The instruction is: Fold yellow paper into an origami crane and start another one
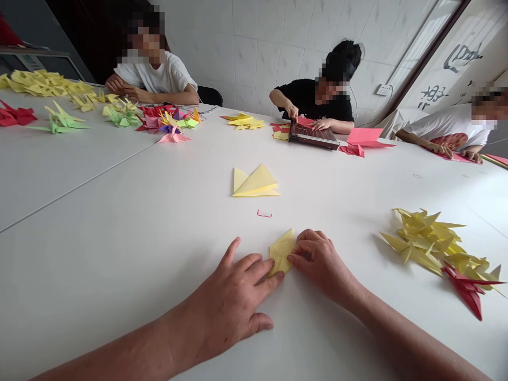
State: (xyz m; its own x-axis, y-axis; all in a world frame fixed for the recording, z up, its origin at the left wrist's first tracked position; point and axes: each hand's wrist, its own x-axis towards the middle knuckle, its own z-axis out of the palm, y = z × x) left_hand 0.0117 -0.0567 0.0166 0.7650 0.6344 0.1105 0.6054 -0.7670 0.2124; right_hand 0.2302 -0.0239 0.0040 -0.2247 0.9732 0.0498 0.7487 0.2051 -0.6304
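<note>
A folded piece of yellow origami paper point(282, 248) lies on the white table between my hands. My left hand point(240, 291) is spread, with its fingertips pressing on the paper's left and lower edge. At the right edge, my right hand point(317, 259) pinches the paper between thumb and curled fingers. Beyond them rests another folded yellow sheet point(256, 182), a triangular shape with layered edges. A small pink-red bracket-shaped mark point(264, 214) shows on the table between the two papers.
To the right sits a pile of yellow paper cranes point(432, 238) with a red crane point(466, 288). Across the table, a person works at a paper trimmer point(313, 135) beside pink sheets point(365, 137). Coloured cranes point(170, 121) and a yellow heap point(43, 83) lie far left. Two other people sit around.
</note>
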